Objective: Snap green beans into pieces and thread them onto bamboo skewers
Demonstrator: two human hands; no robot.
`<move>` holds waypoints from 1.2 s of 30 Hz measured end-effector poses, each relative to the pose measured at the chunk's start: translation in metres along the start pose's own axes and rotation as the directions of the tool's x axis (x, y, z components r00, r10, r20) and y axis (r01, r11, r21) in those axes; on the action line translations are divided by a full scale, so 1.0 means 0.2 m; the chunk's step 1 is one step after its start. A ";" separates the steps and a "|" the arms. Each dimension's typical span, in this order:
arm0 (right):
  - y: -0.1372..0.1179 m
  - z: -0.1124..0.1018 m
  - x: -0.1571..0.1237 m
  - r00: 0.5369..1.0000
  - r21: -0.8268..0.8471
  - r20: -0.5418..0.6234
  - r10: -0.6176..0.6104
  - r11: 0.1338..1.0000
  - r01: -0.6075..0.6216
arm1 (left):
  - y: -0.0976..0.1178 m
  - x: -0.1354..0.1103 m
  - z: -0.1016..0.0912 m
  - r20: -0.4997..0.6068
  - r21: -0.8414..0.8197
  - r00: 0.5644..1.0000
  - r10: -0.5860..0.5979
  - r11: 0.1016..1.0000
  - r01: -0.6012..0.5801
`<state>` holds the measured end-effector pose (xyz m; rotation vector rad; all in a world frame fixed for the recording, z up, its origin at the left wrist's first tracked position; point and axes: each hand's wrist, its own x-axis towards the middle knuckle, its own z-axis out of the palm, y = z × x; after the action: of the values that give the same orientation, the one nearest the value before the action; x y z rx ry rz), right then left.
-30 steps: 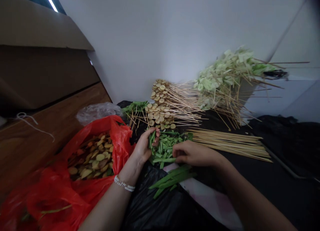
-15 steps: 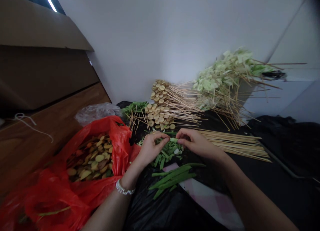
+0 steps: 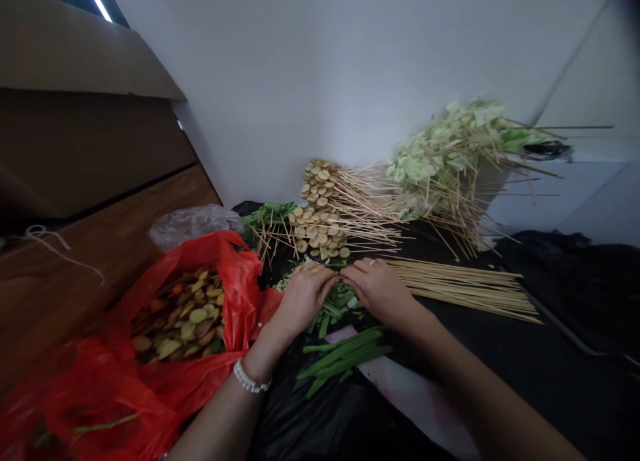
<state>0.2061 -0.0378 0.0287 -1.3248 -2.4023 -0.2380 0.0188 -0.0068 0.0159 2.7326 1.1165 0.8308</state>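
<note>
Long green bean pods (image 3: 340, 360) lie nearest, partly over black plastic (image 3: 320, 421). Beyond, above cut bean pieces (image 3: 334, 309), left hand (image 3: 303, 298) and right hand (image 3: 381, 291) meet at curled fingertips; I cannot tell whether they grip anything. Farther: bamboo skewers (image 3: 465, 288), then skewered potato slices (image 3: 317, 229).

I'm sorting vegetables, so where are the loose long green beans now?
In the head view, the loose long green beans lie at lower centre, partly over black plastic, nearer the camera than the chopped green pieces and right of the red plastic bag.
</note>
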 end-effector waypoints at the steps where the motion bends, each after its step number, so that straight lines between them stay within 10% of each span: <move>1: 0.00 0.00 0.00 1.000 -0.035 -0.004 -0.018 0.999 0.018 | 0.00 0.00 0.00 0.007 0.046 1.000 0.005 0.999 -0.006; 6: -0.02 0.02 0.00 0.997 -0.071 -0.042 -0.072 0.995 0.069 | 0.02 0.00 0.00 0.027 0.110 1.000 0.014 0.994 -0.017; 21: -0.07 0.02 0.00 0.949 0.574 -0.186 0.256 0.812 -0.107 | 0.05 0.01 -0.05 -0.017 -0.643 0.970 -0.243 0.745 0.176; 30: -0.06 -0.01 0.03 0.810 0.918 -0.060 0.584 0.351 -0.185 | 0.04 0.02 -0.03 -0.006 -0.763 0.908 -0.419 0.588 0.266; 36: 0.04 -0.06 0.04 0.732 0.971 -0.049 0.679 0.206 -0.125 | -0.02 0.02 0.00 -0.070 -0.858 0.816 -0.574 0.452 0.245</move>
<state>0.2111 -0.0311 0.0422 -1.0288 -1.1472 0.8235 0.0186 -0.0008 0.0175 1.4552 1.0004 1.3467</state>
